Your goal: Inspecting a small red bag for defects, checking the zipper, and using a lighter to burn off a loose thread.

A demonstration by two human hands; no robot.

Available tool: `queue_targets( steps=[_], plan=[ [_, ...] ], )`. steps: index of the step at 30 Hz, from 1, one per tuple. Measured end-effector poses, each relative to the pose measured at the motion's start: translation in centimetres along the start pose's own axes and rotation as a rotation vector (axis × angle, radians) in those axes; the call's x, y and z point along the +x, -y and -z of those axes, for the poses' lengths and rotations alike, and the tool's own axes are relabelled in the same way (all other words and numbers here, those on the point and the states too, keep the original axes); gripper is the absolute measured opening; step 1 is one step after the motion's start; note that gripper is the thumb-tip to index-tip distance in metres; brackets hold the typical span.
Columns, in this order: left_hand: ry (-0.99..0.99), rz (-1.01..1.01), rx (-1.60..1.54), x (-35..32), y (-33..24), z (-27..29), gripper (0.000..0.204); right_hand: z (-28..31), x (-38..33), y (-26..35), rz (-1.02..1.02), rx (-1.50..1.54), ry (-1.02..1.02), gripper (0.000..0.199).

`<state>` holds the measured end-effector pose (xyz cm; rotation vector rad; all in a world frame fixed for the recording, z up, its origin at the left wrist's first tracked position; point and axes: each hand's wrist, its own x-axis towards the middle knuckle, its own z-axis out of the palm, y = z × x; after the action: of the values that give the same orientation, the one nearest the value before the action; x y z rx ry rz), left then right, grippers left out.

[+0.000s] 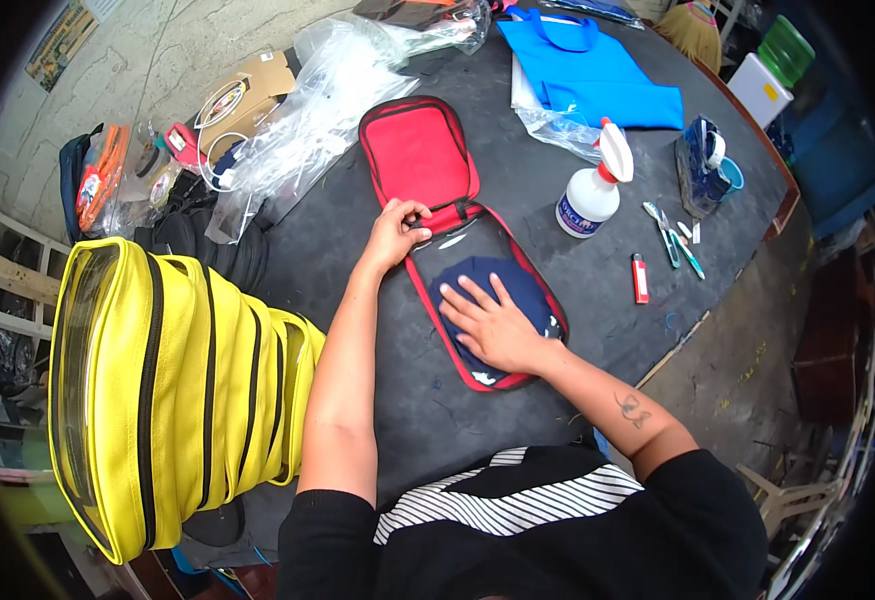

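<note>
The two hands are apart, both at a red zippered case (541, 260) that lies unfolded on the dark surface (397, 425) before the person. The left hand (394, 238) has its thumb and curled fingers on the rim near the hinge, seemingly pinching it. The right hand (497, 325) is flat with fingers spread, palm down on a round-edged dark blue cloth (472, 267) inside the case's lower half; it grips nothing. The case's red lid (417, 152) is folded back, just beyond the left hand.

Left of the left hand and forearm stands a row of yellow zippered bags (182, 370) with a clear front panel. Beyond that hand, to its left, are crumpled clear plastic (327, 85) and a cardboard box (249, 95). Beyond the right hand and to its right stands a white spray bottle (589, 200) with a red collar. Farther right of that hand are a red lighter (639, 279) and teal-handled snips (670, 240). A blue tote bag (592, 75) lies well beyond both hands.
</note>
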<state>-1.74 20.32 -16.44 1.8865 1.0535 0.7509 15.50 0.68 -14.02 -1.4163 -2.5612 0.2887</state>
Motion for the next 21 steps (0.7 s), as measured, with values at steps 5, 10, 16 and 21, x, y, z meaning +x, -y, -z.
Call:
queue_targets(
  steps=[5, 10, 16, 21],
  plan=[
    [-0.019, -0.005, -0.009, -0.4, -0.5, -0.2, 0.034, 2.7, -4.6, 0.2, 0.022, 0.103, 0.283, 0.060],
    [0.052, 0.001, 0.048, -0.3, -1.0, 0.3, 0.033, 0.4, -1.0, -1.1, -0.201, -0.006, -0.043, 0.065],
    [-0.079, -0.112, 0.077, -0.5, 0.2, -0.3, 0.034, -1.1, 0.8, 0.2, -0.202, -0.026, -0.060, 0.060],
    [-0.222, -0.076, 0.068, -2.1, -0.6, -1.1, 0.040, 2.1, -5.1, 0.0, -0.145, 0.315, -0.334, 0.040]
  ],
)
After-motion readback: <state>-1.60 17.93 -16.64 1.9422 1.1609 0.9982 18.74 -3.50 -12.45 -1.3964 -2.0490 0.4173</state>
